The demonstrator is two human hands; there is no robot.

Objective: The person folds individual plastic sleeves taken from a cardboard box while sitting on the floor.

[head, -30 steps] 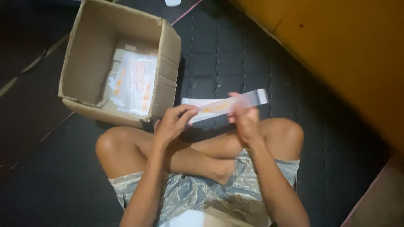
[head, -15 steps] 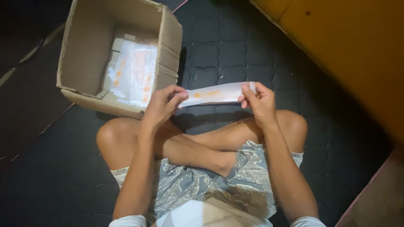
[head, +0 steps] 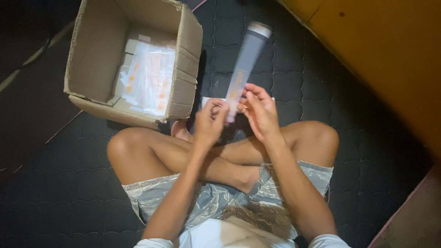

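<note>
Both hands, left hand [head: 210,123] and right hand [head: 258,110], pinch the long flat packet's [head: 243,69] lower end at frame centre; blurred and top-heavy, it may slip from the fingers.

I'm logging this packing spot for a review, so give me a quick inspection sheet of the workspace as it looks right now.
Surface: dark quilted floor mat; the person sits cross-legged on it.
Job's things: long narrow packet, blurred, pointing away from the person, held at its near end.
Clutter: open cardboard box with pale clear-wrapped packets inside; a white piece lies behind the hands, kind unclear.
Grippers: left hand and right hand both pinch the packet's lower end.
Cables: nothing seen.
Surroundings: yellow-orange panel at right; dark flooring at left.
</note>
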